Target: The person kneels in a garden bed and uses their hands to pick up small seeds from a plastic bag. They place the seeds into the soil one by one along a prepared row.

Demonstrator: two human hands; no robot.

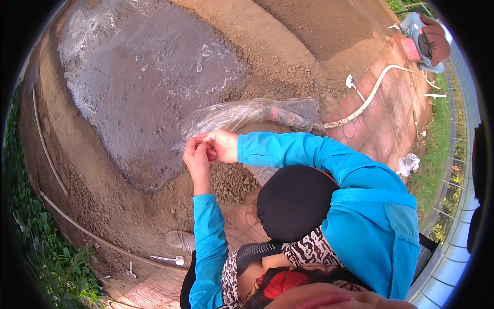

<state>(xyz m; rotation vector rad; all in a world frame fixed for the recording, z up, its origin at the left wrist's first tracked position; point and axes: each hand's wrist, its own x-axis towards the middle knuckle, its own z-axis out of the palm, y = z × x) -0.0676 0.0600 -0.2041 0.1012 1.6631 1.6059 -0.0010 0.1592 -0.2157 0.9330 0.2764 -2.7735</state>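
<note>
My left hand [197,158] and my right hand [223,145] meet in front of me, with the fingertips of both pressed together. Anything small between those fingers is hidden. Just beyond them lies a clear, crumpled plastic sleeve [247,110]; I cannot tell whether my fingers touch it. The sleeve runs right and joins a white hose [376,90], dirty with mud near the joint. Its left end reaches a flooded soil bed [154,81] with foam on the dark water. My knee in black trousers [295,202] is bent close below my right forearm.
Loose soil clods [231,183] lie beneath my hands. An earthen ridge [247,23] separates the flooded bed from a drier bed [324,27]. A person [428,42] sits at far right. A thin hose [104,239] curves across the left, near white plastic stakes [177,260] and green plants [54,251].
</note>
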